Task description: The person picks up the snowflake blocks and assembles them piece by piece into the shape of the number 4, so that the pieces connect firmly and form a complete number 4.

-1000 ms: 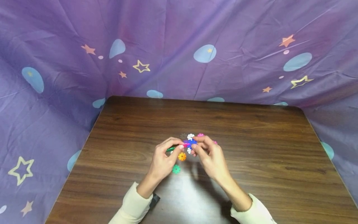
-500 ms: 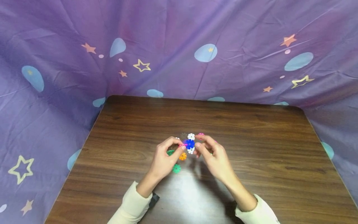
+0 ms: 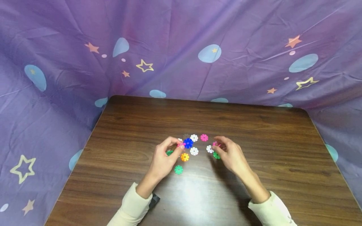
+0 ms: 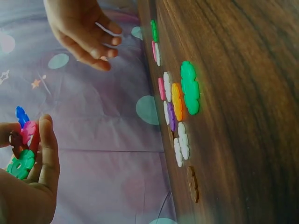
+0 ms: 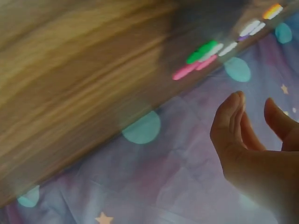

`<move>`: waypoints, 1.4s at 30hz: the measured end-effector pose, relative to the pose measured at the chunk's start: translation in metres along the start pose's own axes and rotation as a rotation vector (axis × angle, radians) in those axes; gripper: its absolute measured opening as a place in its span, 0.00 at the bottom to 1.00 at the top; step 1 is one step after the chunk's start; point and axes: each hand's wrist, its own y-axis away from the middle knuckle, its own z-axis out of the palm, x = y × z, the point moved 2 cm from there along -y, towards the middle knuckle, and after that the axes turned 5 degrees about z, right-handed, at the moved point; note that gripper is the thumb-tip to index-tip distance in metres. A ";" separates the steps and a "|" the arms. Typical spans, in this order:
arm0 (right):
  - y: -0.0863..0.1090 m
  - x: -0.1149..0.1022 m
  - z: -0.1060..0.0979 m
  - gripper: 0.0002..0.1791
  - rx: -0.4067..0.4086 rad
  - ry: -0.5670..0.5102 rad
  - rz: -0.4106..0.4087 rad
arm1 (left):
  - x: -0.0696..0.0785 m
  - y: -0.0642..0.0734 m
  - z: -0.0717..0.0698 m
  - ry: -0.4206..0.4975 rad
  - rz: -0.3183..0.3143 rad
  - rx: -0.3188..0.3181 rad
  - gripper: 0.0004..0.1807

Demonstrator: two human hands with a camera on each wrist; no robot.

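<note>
My left hand (image 3: 165, 158) pinches a small chain of notched plastic discs between thumb and fingers, raised above the table. A blue disc (image 3: 188, 143) sits at its outer end, joined to a pink disc (image 4: 29, 132). A brown disc (image 4: 15, 143) and a green disc (image 4: 22, 164) show further into the palm, partly covered by the fingers. My right hand (image 3: 234, 157) hovers at the right with fingers loosely bent. Nothing lies between its thumb and fingers in the right wrist view. Below it are a white disc (image 3: 210, 149) and a green disc (image 3: 216, 155).
Loose discs lie flat on the wooden table (image 3: 254, 125): an orange disc (image 3: 185, 157), a green one (image 3: 178, 169), a pink one (image 3: 204, 137) and several white ones. A purple patterned curtain (image 3: 175, 47) hangs behind the table.
My right hand has let go of the blue disc and moved right, over the discs there. My left hand keeps the joined discs and has shifted slightly left.
</note>
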 end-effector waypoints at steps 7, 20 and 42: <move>0.004 0.015 -0.002 0.21 -0.018 0.089 0.024 | 0.000 0.000 0.000 0.033 -0.017 -0.012 0.03; 0.009 0.036 -0.001 0.23 -0.053 0.234 0.076 | 0.000 -0.001 0.002 -0.005 -0.002 -0.001 0.03; 0.006 0.035 0.006 0.21 -0.103 0.309 0.113 | -0.001 0.000 0.004 -0.032 -0.020 0.004 0.03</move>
